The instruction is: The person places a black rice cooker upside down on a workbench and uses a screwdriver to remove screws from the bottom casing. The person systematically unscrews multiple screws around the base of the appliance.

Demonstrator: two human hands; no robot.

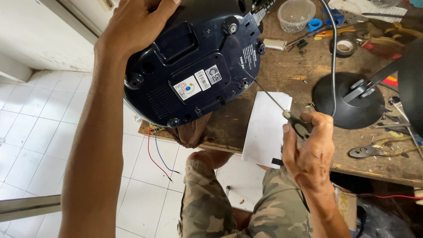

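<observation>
The fingers (294,132) of the right hand (308,152), right of centre in the frame, are curled tight around the black-and-grey handle of a screwdriver (282,110), thumb laid along the grip. Its thin shaft runs up and to the left, and the tip touches the dark blue underside of a rounded appliance base (189,70) in the upper middle of the frame, close to a recessed screw hole near the base's right edge. Whether the tip is seated in a screw head is too small to tell.

The left hand (136,24), at the top left, is spread wide over the upper rim of the base, palm and fingers pressing it so that the bottom faces the camera. The base stands tilted on its lower edge at the front of the wooden workbench (286,72), over a brown cloth (191,132).

To do this well, as I judge it, the shaft should line up straight with the screw's axis before any turn, and the left hand should brace hard enough that the base cannot rock. The long, thin shaft seems likely to slip out if it is pushed at a slant.

Just below the shaft lies a folded white paper (264,132). Further right stands the round black foot of a desk lamp (348,101). A clear plastic tub (296,15) and a tape roll (344,45) sit at the top. Red and blue wires (157,154) hang off the bench edge at lower left.
</observation>
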